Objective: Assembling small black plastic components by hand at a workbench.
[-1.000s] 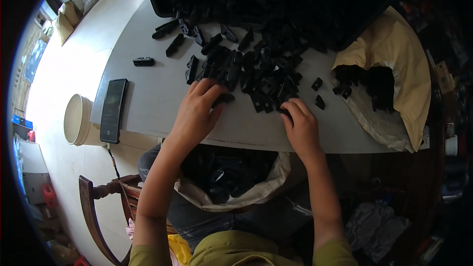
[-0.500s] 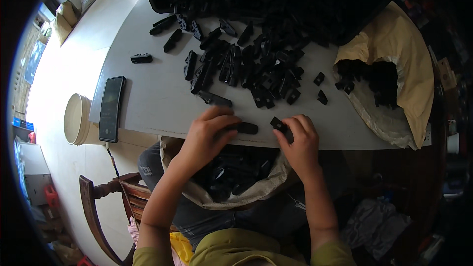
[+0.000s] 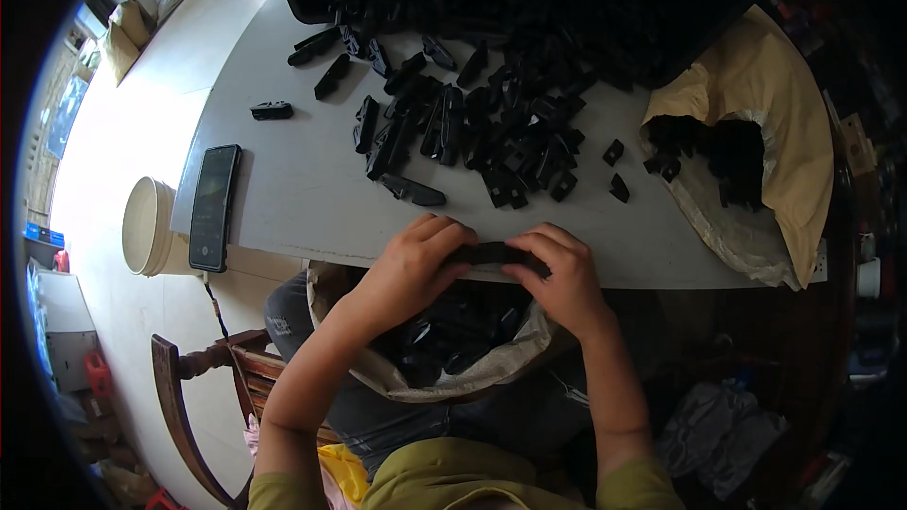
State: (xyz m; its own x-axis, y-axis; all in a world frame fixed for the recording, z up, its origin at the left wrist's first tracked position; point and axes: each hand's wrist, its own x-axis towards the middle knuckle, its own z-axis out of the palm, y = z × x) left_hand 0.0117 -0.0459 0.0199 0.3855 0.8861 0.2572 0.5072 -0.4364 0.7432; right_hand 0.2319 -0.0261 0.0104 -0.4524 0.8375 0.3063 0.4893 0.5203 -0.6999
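Note:
My left hand (image 3: pixel 408 266) is closed around the left end of a long black plastic part (image 3: pixel 486 252), just above the table's near edge. At the other end, my right hand (image 3: pixel 565 276) pinches a small black plastic piece (image 3: pixel 537 265) against the part; my fingers partly hide where they meet. Farther up the table lies a heap of similar long black parts (image 3: pixel 441 127), with small black pieces (image 3: pixel 561 183) on its right side. Below my hands, an open sack (image 3: pixel 505 378) with black parts inside rests at my lap.
A large black bin (image 3: pixel 300 5) full of dark parts stands at the far side. On the right, a torn brown paper sack (image 3: pixel 798 170) spills small black pieces onto the grey table (image 3: pixel 283 179). A phone (image 3: pixel 215 208) lies at the left edge, beside a cream bucket (image 3: pixel 142 227).
My right hand has brought the small black piece leftward to the long part's right end. The left hand has shifted slightly right and down, and the two hands are now close together.

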